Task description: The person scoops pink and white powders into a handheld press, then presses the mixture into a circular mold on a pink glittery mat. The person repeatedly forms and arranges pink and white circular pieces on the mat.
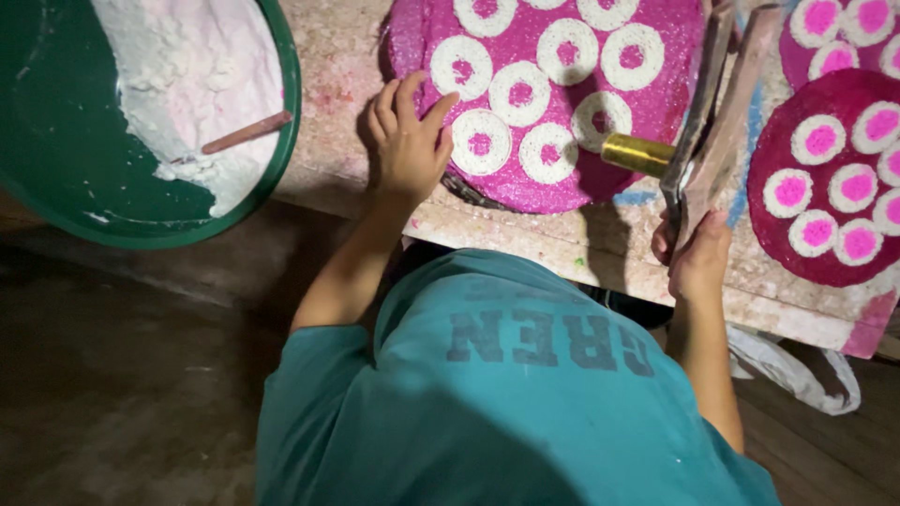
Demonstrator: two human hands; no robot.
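A teal shirt (506, 394) fills the foreground. Left hand (408, 141), fingers spread, rests flat on the glittery magenta disc (553, 103). Right hand (698, 258) grips, perhaps, a brass-tipped tool (689, 150); a green basin (66, 141) stands left of the fingers.

I see left hand (408, 141) on board (347, 159) at left edge of disc (553, 103) | bowl (66, 141) far left, stick (246, 133) in its powder (202, 84) | right hand (698, 253) right of disc, holding tool (698, 141) | second disc (830, 178) far right
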